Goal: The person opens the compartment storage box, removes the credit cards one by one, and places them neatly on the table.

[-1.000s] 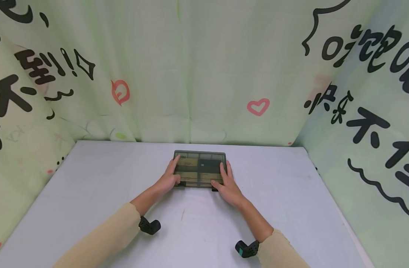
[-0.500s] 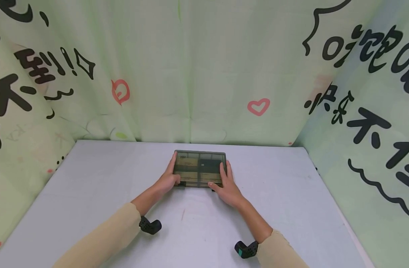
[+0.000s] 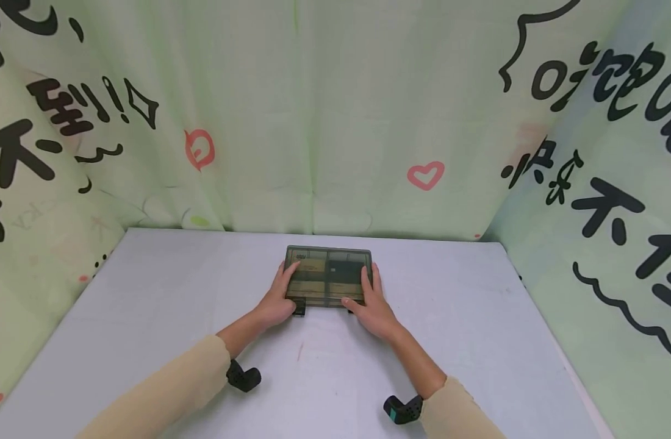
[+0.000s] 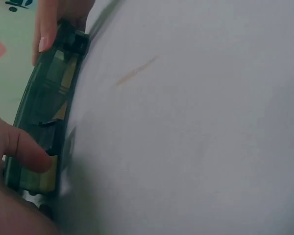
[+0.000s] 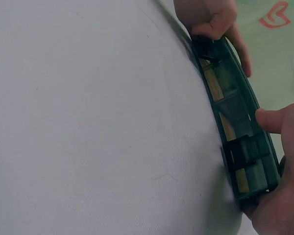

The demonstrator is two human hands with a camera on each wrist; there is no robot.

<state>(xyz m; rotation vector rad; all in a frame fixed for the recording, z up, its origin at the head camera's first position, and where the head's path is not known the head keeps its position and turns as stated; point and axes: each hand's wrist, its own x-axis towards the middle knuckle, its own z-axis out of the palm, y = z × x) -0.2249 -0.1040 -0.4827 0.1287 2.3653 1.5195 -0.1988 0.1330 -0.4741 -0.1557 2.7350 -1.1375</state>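
Fingers of both my hands lie on a flat smoky-green case (image 3: 328,276) that sits on the grey table (image 3: 149,305), toward its far middle, just short of the curtain. On my left hand (image 3: 277,299) the fingers stretch fairly straight over the lid's left end while the thumb (image 4: 27,149) presses the near edge — the left wrist view shows it against the rim. My right hand (image 3: 370,302) mirrors that at the right end: fingers laid along the lid, thumb (image 5: 274,120) on the front edge just beside a dark latch (image 5: 245,149). Through the tinted lid I make out divided compartments with tan contents — what they are I cannot tell. Around the table hangs a pale green curtain (image 3: 313,110) printed with black characters and red hearts.
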